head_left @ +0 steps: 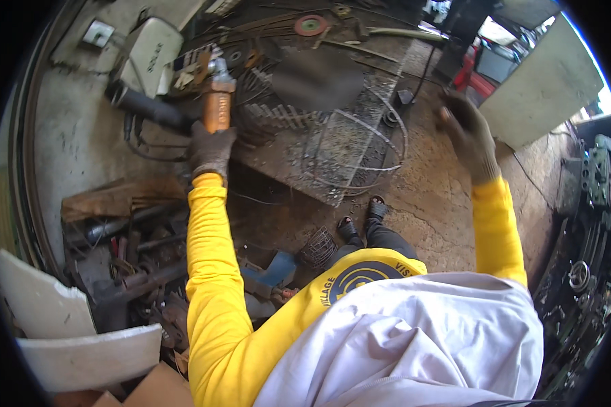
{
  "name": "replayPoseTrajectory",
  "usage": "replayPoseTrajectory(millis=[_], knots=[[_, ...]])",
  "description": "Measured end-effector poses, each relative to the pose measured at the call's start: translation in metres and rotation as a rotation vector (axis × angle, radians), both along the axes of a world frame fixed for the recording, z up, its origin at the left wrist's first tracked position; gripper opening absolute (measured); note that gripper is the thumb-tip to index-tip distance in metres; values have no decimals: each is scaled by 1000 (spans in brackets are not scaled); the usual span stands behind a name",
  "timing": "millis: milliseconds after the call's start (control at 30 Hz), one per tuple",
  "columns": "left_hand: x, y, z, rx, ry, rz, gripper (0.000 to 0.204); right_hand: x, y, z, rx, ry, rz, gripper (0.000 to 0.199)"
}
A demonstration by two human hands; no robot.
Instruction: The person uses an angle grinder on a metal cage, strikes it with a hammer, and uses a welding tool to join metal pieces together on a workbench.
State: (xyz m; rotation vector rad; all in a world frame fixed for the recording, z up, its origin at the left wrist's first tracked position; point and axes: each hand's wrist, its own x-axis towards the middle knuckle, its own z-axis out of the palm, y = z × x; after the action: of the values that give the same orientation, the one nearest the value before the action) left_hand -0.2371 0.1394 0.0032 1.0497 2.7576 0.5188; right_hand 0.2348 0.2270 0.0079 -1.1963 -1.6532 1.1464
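My left hand (pixel 210 148), in a dark work glove, is closed around the rear body of an orange angle grinder (pixel 218 108). The grinder's metal head points away from me, over the left part of the metal workbench (pixel 278 166). My right hand (pixel 470 132), gloved too, is raised to the right of the bench with nothing visible in it. Its fingers are partly bent and apart, slightly blurred. Between the hands, a frame of thin metal hoops (pixel 402 139) rests at the bench's right edge. A dark oval shape (pixel 319 78) on the bench is too blurred to identify.
A red-green grinding disc (pixel 310 26) and several metal rods lie at the bench's far side. A grey cylinder (pixel 149 108) stands out by the left wall. Scrap metal (pixel 142 271) is heaped below left. Dark machinery (pixel 580 271) lines the right; a pale panel (pixel 543 85) stands beyond.
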Motion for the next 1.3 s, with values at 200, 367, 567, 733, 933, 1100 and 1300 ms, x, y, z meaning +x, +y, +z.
replayPoseTrajectory(millis=[200, 367, 567, 733, 933, 1100, 1300], knots=[[-27, 37, -5, -94, 113, 13, 78, -17, 207, -51, 546, -834, 13, 58], [-28, 56, -14, -107, 53, 56, 84, -30, 323, -99, 530, -1124, 159, 53], [-39, 34, -25, -207, 139, 153, 83, -83, 291, -66, 398, -1249, 282, 39], [-35, 59, -22, -156, 125, 56, 78, -31, 334, -99, 903, -1385, 298, 34], [-72, 38, -48, -94, -44, -71, 74, -33, 92, 1, 207, -517, -175, 34], [-98, 24, -67, 41, -205, -182, 84, 0, -138, -49, -102, 144, -402, 47], [-79, 23, -49, -48, -148, -173, 87, -28, -282, -84, -558, 311, -331, 51]])
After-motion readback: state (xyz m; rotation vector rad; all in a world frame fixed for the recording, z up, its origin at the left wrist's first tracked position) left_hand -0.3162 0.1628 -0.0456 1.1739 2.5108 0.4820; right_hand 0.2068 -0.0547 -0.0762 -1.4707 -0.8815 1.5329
